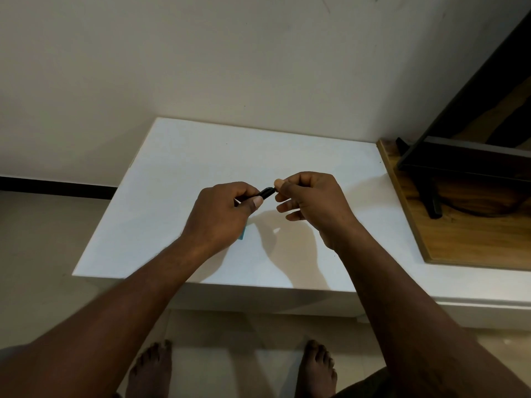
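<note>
At the centre of the frame, above the flat white worktop point(184, 168), the left hand point(227, 209) closes its grip round a slim black pen-like plastic stick point(266, 193). The right hand point(311, 202) pinches the stick's tip between thumb and forefinger, its other fingers loose. This is probably a cap coming off or going on, so hold the barrel steady and move the right hand straight along its axis without bending. A small blue scrap point(243, 234) peeks out below the left hand.

Black rod point(265, 193): looks plastic, smooth, slight sheen.
Desk top point(186, 156): white, smooth, matt.
Board point(459, 239), desk's right edge: wood, visible grain, satin.
Floor point(43, 239): smooth, faintly glossy.
</note>
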`<state>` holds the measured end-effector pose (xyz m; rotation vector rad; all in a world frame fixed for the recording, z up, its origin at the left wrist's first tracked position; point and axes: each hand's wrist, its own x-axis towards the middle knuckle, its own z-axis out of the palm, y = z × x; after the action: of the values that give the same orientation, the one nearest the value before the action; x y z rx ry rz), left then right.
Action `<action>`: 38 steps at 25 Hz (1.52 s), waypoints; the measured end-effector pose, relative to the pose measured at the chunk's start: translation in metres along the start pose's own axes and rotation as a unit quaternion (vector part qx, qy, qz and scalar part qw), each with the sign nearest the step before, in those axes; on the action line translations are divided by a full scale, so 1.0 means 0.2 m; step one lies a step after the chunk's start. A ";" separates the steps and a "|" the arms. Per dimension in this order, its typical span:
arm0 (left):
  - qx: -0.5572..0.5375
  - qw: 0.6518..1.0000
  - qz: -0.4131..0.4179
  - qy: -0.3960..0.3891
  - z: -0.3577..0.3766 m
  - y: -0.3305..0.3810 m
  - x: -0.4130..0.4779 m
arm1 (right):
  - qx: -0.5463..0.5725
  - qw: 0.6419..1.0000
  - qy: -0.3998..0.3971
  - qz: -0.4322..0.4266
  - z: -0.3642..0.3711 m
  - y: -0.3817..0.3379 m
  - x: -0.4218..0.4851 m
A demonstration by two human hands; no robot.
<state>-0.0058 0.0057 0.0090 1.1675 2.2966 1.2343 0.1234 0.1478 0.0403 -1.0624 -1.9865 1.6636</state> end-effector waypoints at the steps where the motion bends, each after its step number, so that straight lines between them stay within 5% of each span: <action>1: 0.002 1.000 0.000 -0.001 0.00 0.00 0.00 | -0.006 1.000 0.004 0.000 0.00 0.00 0.00; 12: 0.013 1.000 -0.009 -0.008 0.01 0.01 0.00 | -0.079 0.994 0.067 -0.036 0.03 0.01 0.00; 19: 0.005 0.999 -0.038 0.016 -0.01 -0.01 0.01 | -0.004 0.990 0.140 -0.003 -0.15 0.03 0.07; 26: 0.002 0.998 -0.059 0.029 -0.01 -0.02 0.01 | -0.298 0.943 0.121 -0.083 -0.17 0.13 0.12; 34: 0.008 0.998 -0.058 0.023 -0.01 -0.02 0.01 | -0.481 0.842 0.155 -0.191 0.00 0.25 0.11; 38: 0.002 0.998 -0.060 0.026 -0.01 -0.01 0.01 | -0.489 0.839 0.160 -0.178 0.00 0.27 0.12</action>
<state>-0.0103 0.0059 0.0082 0.9952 2.3693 1.2301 0.1250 0.1662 -0.0161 -1.0368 -2.5826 0.1667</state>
